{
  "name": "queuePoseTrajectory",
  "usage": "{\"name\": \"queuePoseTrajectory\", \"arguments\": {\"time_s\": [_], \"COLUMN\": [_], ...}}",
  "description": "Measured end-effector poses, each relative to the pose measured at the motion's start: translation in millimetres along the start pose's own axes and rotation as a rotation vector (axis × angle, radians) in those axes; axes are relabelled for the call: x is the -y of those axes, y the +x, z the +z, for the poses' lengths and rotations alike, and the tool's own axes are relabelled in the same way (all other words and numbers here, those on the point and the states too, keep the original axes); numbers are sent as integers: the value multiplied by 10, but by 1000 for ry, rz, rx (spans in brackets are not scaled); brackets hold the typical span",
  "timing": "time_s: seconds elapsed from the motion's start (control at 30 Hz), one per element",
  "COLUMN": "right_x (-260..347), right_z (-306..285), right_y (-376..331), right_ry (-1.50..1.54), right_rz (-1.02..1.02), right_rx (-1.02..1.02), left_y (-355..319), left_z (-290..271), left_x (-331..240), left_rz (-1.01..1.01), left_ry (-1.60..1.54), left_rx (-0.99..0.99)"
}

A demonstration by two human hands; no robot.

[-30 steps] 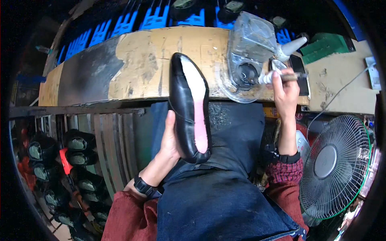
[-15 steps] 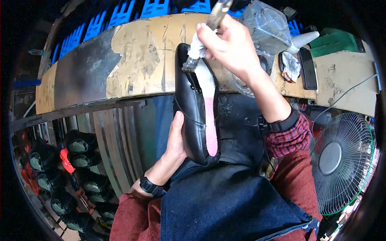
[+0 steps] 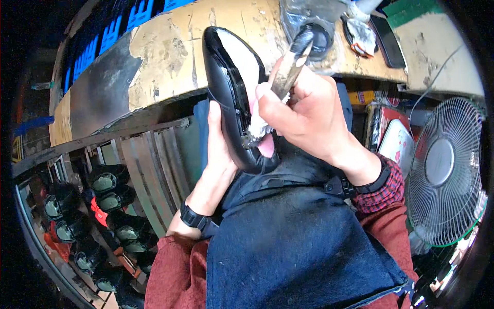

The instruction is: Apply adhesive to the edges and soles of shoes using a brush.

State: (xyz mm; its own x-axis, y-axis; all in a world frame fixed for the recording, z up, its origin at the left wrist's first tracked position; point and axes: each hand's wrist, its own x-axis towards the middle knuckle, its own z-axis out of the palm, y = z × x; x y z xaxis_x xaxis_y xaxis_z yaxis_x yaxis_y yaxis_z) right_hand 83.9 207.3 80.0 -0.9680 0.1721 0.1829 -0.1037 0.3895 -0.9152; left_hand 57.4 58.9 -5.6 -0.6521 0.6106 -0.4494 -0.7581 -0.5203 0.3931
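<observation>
We hold a glossy black shoe [image 3: 226, 98] sole-up over our lap, left hand [image 3: 218, 141] cupped under its side with fingers wrapped round the upper, right hand [image 3: 303, 110] closed tight on a glue-crusted brush [image 3: 280, 85] whose white bristles press on the sole near the heel end. To do it well, we judge: keep the shoe steady against the dark apron [image 3: 303, 242], stroke thin and even, stay inside the sole edge so none smears the shiny upper. Sole looks pale white and pink, smooth; brush handle lumpy, grey. Worn yellow workbench [image 3: 175, 67] ahead, chipped paint; wire-grille fan [image 3: 445, 170] at right; rows of black shoes [image 3: 105, 206] racked at left
</observation>
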Motion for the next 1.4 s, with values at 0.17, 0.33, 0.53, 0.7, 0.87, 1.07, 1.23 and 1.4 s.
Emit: {"name": "queuePoseTrajectory", "arguments": {"time_s": [0.17, 0.33, 0.53, 0.7, 0.87, 1.07, 1.23, 1.4], "right_x": [168, 241, 277, 402, 399, 316, 260, 232], "right_z": [-170, -240, -220, -395, -547, -772, -865, -906], "right_y": [-230, -87, 135, 345, 362, 230, 220, 252], "right_ry": [-116, -69, -97, -102, -82, -45, -2, 61], "right_rz": [-214, -331, -456, -829, -951, -934, -932, -938], "right_rx": [133, 8, 261, 463, 504, 550, 561, 583], "left_y": [-4, 3, -82, -168, -128, -90, -39, -68], "left_z": [99, 111, 60, -23, -28, -19, -102, -109], "left_x": [20, 12, 53, -53, -265, -346, -397, -407], "left_rz": [55, 147, 204, 181, -127, -259, -361, -360], "left_ry": [-185, 35, 229, 66, -317, -435, -582, -591], "left_rx": [-112, -207, -146, -77, 251, 260, 184, 93]}}
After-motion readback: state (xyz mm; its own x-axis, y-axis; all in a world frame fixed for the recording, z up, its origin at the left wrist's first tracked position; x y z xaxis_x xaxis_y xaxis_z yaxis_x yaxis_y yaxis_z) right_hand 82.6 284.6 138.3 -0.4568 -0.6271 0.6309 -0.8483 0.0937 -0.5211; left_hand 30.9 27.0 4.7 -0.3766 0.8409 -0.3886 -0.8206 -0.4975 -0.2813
